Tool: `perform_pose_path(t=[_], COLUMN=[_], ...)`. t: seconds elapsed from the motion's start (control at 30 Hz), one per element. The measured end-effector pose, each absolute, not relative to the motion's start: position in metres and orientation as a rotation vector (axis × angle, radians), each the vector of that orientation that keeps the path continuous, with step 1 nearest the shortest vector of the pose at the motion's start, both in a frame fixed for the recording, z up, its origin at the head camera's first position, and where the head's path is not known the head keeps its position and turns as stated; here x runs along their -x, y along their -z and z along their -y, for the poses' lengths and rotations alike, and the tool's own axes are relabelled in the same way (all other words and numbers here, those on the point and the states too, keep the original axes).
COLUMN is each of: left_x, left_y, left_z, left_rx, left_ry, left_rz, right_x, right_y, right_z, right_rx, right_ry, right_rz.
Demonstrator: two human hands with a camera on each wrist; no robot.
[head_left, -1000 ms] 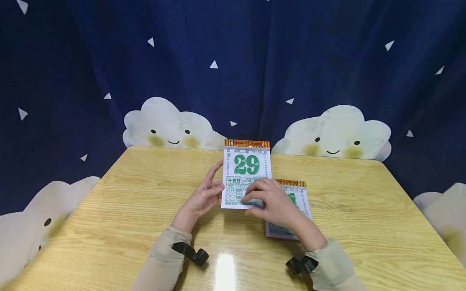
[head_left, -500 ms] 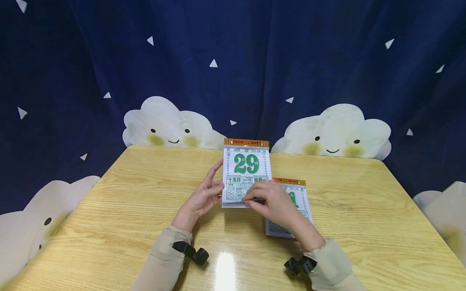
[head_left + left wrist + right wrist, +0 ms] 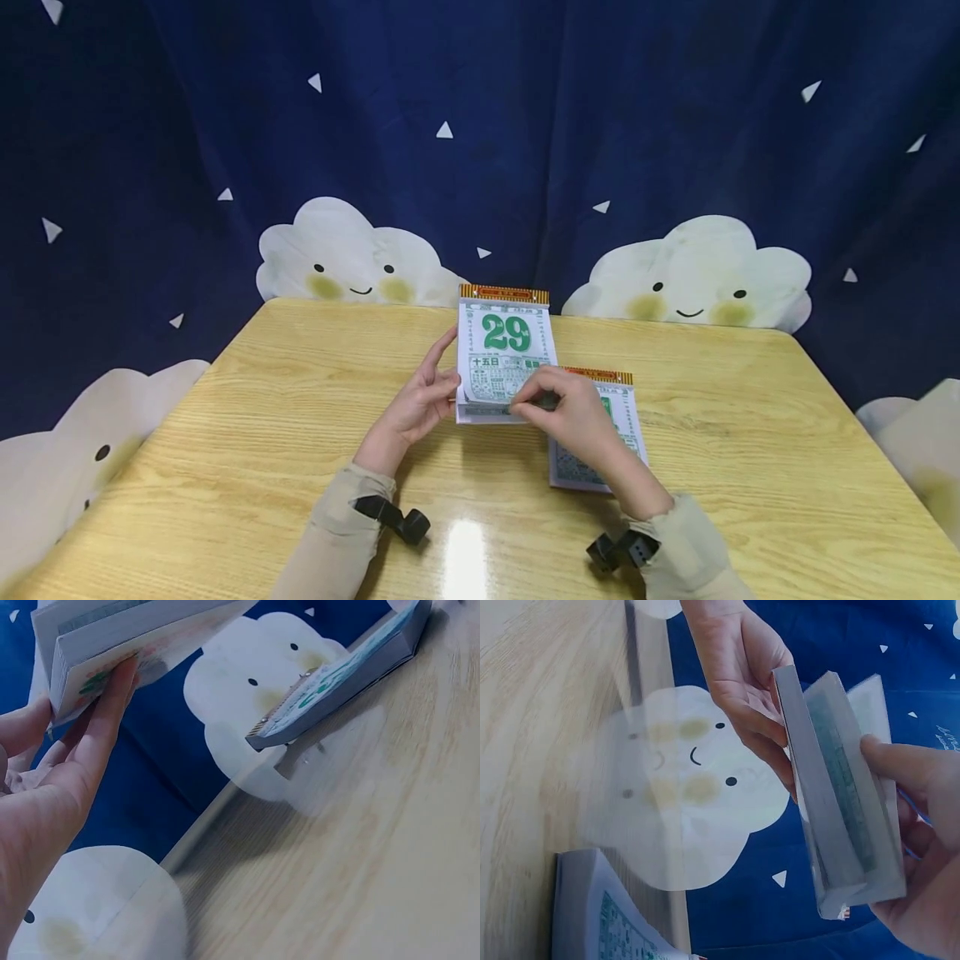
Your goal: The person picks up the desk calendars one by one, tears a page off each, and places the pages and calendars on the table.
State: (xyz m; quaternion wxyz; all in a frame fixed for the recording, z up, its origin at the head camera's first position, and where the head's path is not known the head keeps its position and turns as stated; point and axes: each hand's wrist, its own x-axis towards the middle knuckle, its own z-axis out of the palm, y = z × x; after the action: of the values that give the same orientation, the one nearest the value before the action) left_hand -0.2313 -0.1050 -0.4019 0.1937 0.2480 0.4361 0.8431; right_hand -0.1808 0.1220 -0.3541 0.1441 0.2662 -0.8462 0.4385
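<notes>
Above the table [image 3: 262, 467], left hand [image 3: 416, 408] grips tear-off calendar [image 3: 501, 354] at its 9 o'clock edge; right hand [image 3: 570, 412] pinches raised pages [image 3: 487, 387] near 5 o'clock. Second calendar [image 3: 627, 414] lies at 4 o'clock of it. Held block probably fairly light, firm overall; sheets look thin, floppy, tearable. Best holds: side edge for block, bottom corner for sheets.

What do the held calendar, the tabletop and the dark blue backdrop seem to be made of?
Held calendar: looks like thin, matte paper; its lifted pages bow apart. Tabletop: wood or wood-look laminate, glossy; it shows grain and a bright reflection, but the look can't settle which. Dark blue backdrop: probably matte cloth, judging by its soft hanging folds.
</notes>
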Motion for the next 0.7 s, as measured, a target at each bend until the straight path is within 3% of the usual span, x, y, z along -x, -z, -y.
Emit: perform_pose_path(t=[0.33, 0.7], left_x=[0.232, 0.231], left_y=[0.403, 0.399], left_z=[0.106, 0.103], left_rx=[-0.669, -0.595], left_ry=[-2.317, -2.307], left_rz=[-1.323, -1.346], right_x=[0.19, 0.214], right_y=[0.345, 0.333], right_z=[-0.132, -0.153], right_rx=[-0.442, -0.26], right_ry=[-1.317, -1.323], right_rz=[2.35, 2.326])
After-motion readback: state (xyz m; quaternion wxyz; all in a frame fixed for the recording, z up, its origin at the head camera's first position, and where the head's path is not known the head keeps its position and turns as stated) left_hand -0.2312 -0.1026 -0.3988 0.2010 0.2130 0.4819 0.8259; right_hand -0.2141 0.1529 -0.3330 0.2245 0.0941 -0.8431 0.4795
